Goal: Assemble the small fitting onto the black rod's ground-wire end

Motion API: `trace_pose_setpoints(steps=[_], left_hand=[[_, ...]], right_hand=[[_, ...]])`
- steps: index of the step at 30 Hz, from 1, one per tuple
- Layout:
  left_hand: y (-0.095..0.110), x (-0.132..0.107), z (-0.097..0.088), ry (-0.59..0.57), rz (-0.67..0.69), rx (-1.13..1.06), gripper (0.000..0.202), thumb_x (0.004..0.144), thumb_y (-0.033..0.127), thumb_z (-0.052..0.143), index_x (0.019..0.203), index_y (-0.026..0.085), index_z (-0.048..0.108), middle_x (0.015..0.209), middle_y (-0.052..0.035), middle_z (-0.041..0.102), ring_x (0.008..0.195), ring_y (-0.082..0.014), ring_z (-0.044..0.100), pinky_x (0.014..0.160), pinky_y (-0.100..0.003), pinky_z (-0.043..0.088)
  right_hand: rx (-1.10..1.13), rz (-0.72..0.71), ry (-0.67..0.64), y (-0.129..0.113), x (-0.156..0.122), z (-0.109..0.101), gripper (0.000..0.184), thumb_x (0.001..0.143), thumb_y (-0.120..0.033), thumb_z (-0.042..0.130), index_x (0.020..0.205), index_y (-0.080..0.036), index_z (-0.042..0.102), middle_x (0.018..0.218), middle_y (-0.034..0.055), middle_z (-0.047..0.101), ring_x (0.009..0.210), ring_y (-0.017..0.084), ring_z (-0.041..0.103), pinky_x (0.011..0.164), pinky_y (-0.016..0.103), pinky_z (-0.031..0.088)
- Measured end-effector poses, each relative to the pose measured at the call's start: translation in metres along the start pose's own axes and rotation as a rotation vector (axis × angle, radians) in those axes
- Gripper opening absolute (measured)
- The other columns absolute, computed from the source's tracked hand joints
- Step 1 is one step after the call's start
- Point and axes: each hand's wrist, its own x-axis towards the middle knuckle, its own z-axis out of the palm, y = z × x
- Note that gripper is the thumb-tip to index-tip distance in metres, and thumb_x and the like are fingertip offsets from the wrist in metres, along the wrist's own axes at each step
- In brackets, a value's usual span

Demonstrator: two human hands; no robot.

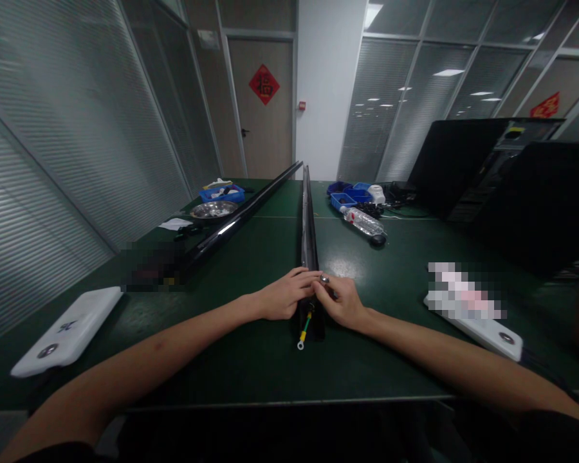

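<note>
A long black rail (pixel 308 225) lies on the green table (pixel 251 360), running straight away from me. My left hand (pixel 284 294) is closed around its near end from the left. My right hand (pixel 342 301) pinches a small silver nut or screw (pixel 324 280) on top of the rail's near end. A yellow-green wire with a ring terminal (pixel 303 329) sticks out of the rail end toward me.
A second black rail (pixel 241 215) lies diagonally at left. White flat devices (pixel 67 331) (pixel 482 325) sit at both sides. A metal bowl (pixel 213 209), blue bins (pixel 347 196), a water bottle (pixel 364 222) and black cases (pixel 511 186) stand further back.
</note>
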Motion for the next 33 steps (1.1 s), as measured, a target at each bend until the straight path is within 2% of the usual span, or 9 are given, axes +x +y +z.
trace_pose_setpoints(steps=[17, 33], left_hand=[[-0.005, -0.0001, 0.0064, 0.015, 0.017, 0.001, 0.066, 0.075, -0.003, 0.048, 0.139, 0.013, 0.053, 0.153, -0.0159, 0.046, 0.152, -0.0268, 0.027, 0.126, -0.054, 0.019], [-0.0061, -0.0012, 0.0078, 0.01, 0.012, 0.017, 0.059, 0.077, -0.001, 0.05, 0.134, 0.013, 0.054, 0.153, -0.0169, 0.045, 0.152, -0.0277, 0.027, 0.126, -0.055, 0.017]], right_hand=[[0.02, -0.008, -0.034, -0.0037, 0.002, -0.0028, 0.034, 0.104, -0.028, 0.047, 0.072, -0.019, 0.051, 0.061, -0.0017, 0.051, 0.051, 0.012, 0.047, 0.053, 0.026, 0.039], [0.069, 0.0, -0.082, -0.0024, 0.0021, -0.0054, 0.028, 0.105, -0.029, 0.045, 0.088, -0.017, 0.064, 0.073, 0.004, 0.065, 0.062, 0.016, 0.058, 0.063, 0.028, 0.047]])
